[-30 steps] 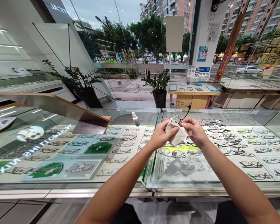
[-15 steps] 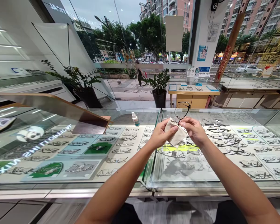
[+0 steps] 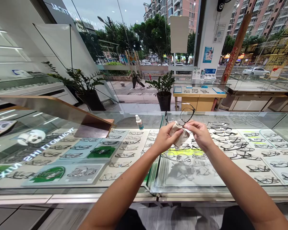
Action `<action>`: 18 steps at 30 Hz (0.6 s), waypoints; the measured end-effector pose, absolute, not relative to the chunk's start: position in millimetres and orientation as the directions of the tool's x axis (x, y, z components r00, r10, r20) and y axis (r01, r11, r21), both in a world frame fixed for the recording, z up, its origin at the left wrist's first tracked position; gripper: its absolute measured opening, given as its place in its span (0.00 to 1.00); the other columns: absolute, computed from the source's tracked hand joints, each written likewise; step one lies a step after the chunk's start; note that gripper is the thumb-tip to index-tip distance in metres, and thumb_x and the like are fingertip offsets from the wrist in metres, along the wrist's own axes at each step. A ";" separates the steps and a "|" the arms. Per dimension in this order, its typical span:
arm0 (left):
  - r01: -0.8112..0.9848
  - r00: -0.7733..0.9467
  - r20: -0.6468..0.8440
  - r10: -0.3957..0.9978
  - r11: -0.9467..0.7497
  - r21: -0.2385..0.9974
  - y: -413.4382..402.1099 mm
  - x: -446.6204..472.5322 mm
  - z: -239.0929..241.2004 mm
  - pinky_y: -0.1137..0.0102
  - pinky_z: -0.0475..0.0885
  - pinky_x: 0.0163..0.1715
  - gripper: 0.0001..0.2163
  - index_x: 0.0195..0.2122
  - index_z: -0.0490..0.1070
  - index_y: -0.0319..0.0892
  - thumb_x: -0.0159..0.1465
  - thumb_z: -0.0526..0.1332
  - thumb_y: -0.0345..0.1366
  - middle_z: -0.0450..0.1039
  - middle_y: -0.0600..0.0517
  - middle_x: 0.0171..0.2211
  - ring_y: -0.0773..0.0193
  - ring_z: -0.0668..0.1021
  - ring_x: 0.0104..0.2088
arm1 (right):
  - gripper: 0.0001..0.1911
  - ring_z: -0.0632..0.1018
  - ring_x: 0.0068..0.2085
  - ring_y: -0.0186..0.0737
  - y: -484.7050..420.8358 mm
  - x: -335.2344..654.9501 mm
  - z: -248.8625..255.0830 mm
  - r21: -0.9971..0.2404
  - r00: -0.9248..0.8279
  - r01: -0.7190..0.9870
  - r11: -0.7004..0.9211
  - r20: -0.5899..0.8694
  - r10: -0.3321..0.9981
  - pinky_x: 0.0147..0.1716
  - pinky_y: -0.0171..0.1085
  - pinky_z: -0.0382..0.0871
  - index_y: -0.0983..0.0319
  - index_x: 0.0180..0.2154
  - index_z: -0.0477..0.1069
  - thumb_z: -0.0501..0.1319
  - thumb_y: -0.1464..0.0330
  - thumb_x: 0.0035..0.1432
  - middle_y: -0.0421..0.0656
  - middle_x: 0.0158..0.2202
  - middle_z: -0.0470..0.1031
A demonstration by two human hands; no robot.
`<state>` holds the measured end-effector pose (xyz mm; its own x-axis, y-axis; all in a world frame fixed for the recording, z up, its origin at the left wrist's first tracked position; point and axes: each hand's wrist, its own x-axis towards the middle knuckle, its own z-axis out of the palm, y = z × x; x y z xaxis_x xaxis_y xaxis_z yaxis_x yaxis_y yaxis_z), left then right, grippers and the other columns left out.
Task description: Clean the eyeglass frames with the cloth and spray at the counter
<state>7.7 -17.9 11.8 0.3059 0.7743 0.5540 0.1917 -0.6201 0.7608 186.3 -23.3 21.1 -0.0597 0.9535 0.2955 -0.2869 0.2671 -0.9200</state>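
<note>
Both hands are raised together above a glass display counter (image 3: 134, 188). My left hand (image 3: 165, 138) pinches a beige cleaning cloth (image 3: 181, 136) around part of a pair of black-framed glasses (image 3: 186, 115). My right hand (image 3: 199, 133) pinches the same glasses at the frame, with one lens sticking up above my fingers. The cloth hangs bunched between the two hands. Beneath the glass lie several rows of spectacle frames (image 3: 232, 148).
A small white spray bottle (image 3: 139, 122) stands on the counter left of my hands. A tilted wooden-framed mirror (image 3: 62, 111) rests at the left. Potted plants (image 3: 163, 91) and a yellow table (image 3: 199, 97) stand beyond, before the shop window.
The cloth has bunched up smaller between my hands, and the glasses have tilted slightly. Both hands stay in about the same place.
</note>
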 end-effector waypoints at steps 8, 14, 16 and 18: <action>0.350 0.284 0.640 0.714 -0.699 0.624 -16.6 9.2 7.0 0.73 0.63 0.29 0.10 0.35 0.70 0.42 0.68 0.61 0.43 0.72 0.55 0.27 0.67 0.71 0.27 | 0.11 0.74 0.37 0.40 -26.1 180.0 16.0 -0.916 -0.012 -0.296 0.271 0.287 0.958 0.45 0.42 0.67 0.57 0.25 0.82 0.77 0.59 0.43 0.39 0.29 0.77; 0.406 0.301 0.669 0.680 -0.726 0.556 -15.9 10.8 0.3 0.73 0.61 0.27 0.12 0.30 0.67 0.43 0.69 0.59 0.43 0.69 0.55 0.24 0.68 0.69 0.24 | 0.13 0.72 0.33 0.38 -30.6 172.4 13.3 -0.925 0.071 -0.269 0.267 0.258 0.964 0.40 0.40 0.67 0.58 0.23 0.78 0.76 0.59 0.42 0.38 0.27 0.75; 0.421 0.312 0.684 0.659 -0.741 0.522 -15.4 11.7 -2.7 0.73 0.59 0.27 0.14 0.28 0.65 0.43 0.69 0.59 0.43 0.68 0.55 0.23 0.68 0.67 0.23 | 0.14 0.71 0.32 0.37 -31.8 170.5 12.6 -0.927 0.107 -0.259 0.273 0.253 0.961 0.38 0.40 0.66 0.58 0.22 0.76 0.76 0.59 0.42 0.38 0.25 0.74; 0.438 0.315 0.692 0.649 -0.747 0.500 -15.3 12.9 -4.8 0.72 0.58 0.27 0.15 0.27 0.63 0.44 0.70 0.58 0.43 0.66 0.55 0.22 0.67 0.67 0.23 | 0.14 0.71 0.31 0.37 -32.6 169.4 12.3 -0.930 0.131 -0.241 0.279 0.254 0.958 0.36 0.39 0.66 0.58 0.22 0.75 0.76 0.58 0.43 0.37 0.25 0.74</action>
